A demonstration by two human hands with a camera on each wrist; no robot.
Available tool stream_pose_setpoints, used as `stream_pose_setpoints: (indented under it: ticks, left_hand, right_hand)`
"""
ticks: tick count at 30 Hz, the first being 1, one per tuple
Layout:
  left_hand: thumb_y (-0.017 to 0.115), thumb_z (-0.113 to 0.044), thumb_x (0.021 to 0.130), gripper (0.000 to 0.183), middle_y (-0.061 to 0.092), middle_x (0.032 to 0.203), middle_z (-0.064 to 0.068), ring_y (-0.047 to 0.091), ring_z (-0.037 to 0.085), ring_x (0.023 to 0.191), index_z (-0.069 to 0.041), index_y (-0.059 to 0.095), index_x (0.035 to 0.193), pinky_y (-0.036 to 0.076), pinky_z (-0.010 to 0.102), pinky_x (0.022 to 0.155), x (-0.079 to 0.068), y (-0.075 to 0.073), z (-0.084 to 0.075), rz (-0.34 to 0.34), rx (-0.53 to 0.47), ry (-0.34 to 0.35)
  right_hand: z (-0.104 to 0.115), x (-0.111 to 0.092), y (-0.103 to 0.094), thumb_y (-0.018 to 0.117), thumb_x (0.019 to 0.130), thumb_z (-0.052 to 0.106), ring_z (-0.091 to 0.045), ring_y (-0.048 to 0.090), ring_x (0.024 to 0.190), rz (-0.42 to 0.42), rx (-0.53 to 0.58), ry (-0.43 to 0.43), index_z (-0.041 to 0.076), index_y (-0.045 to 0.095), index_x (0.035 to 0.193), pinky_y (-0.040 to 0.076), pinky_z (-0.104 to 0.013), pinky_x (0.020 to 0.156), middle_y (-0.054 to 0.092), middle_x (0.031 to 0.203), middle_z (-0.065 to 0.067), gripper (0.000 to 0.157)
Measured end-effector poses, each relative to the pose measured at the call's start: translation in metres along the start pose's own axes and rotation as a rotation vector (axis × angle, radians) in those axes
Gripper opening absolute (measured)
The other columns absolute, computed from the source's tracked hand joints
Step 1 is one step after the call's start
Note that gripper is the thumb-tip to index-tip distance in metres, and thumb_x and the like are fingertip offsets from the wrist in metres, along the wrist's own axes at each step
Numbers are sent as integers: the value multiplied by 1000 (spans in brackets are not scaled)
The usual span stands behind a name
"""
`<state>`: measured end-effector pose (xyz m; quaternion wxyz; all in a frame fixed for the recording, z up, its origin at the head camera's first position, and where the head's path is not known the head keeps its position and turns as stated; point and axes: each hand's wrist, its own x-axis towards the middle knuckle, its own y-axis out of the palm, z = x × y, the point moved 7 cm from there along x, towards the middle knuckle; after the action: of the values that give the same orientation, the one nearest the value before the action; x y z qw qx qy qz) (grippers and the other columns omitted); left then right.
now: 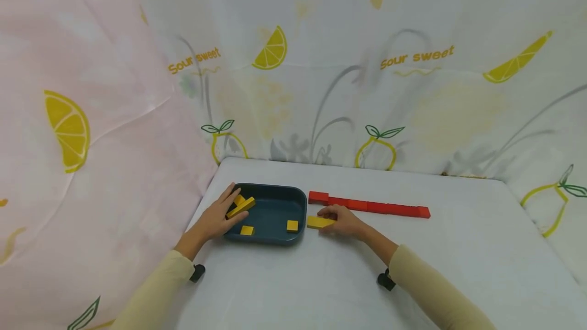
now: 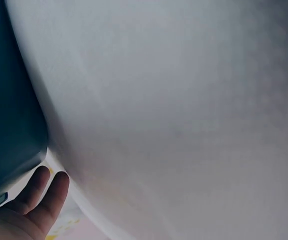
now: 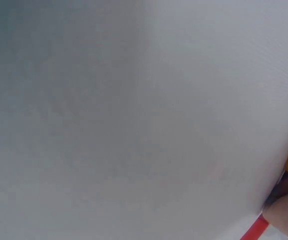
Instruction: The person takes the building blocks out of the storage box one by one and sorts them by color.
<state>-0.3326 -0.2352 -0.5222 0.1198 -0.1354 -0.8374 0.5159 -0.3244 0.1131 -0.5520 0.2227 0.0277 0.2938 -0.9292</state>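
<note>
My right hand [image 1: 343, 222] pinches a yellow block [image 1: 316, 222] on the white table, just right of a dark blue-green tray [image 1: 270, 213] and in front of a row of red blocks [image 1: 376, 207]. The right wrist view catches only fingertips [image 3: 286, 212] beside the yellow block's edge. Over the tray's left rim lies my left hand [image 1: 215, 220], fingers extended and thumb reaching inside, close to a long yellow block [image 1: 241, 208] that leans in the tray. In the left wrist view, two straight fingers [image 2: 54, 200] show by the tray's outer wall.
Inside the tray, yellow blocks lie near the front edge [image 1: 247, 230] and the right side [image 1: 292, 226]. The red row runs rightward from the tray's back right corner. A lemon-printed cloth [image 1: 321, 90] hangs behind the table, and a pink cloth [image 1: 114, 141] hangs at left.
</note>
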Motion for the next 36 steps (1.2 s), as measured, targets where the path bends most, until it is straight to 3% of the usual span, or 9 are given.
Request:
stream_pose_setpoints:
  ticks: [4,8,12,16,24,31,36]
  left_hand:
    - [53,-60,94,83,12,167,12,36,41,143,-15,24,158,33,66,109,-1,-1,0,-13,-14,-3]
    - [53,-59,95,82,12,167,12,38,41,142,-15,26,158,35,66,108,-4,2,-1,-15,-21,5]
    - [53,-59,94,82,13,167,12,39,41,141,-16,26,158,36,65,107,-6,3,0,-19,-18,4]
    - [51,-62,94,83,10,167,10,38,40,142,-17,23,159,35,65,108,-6,1,2,-7,-11,-7]
    - [50,-60,96,83,10,167,12,39,43,140,-15,20,159,35,65,108,-2,-2,0,6,12,16]
    - [50,-59,96,85,10,167,11,31,39,146,-14,15,160,30,64,112,-3,1,-3,15,-24,6]
    - [50,-58,97,83,10,167,10,31,38,147,-14,17,160,30,64,113,-5,4,-3,-6,-23,1]
  right_hand:
    - [1,-5,-7,81,82,25,-19,57,102,-30,21,-32,12,65,126,54,-30,86,66,119,-4,49]
    - [10,-18,-17,77,86,29,-22,58,107,-110,20,-64,10,63,128,53,-32,87,64,124,-7,49]
    - [34,-31,-26,72,90,35,-27,53,123,-195,-104,-147,15,55,139,52,-45,98,53,140,-7,55]
    - [61,-35,-26,69,90,42,-31,40,140,-225,-267,-263,21,41,151,45,-60,104,33,158,-8,70]
    - [84,-30,-4,66,88,51,-34,31,145,-190,-501,-390,22,28,157,28,-63,114,5,168,-4,84]
    - [103,-23,18,63,92,49,-35,26,148,-138,-494,-459,18,26,158,27,-65,114,2,168,-5,82]
    - [119,-7,41,59,96,48,-34,23,150,-122,-480,-516,16,21,159,29,-59,116,-2,168,-4,80]
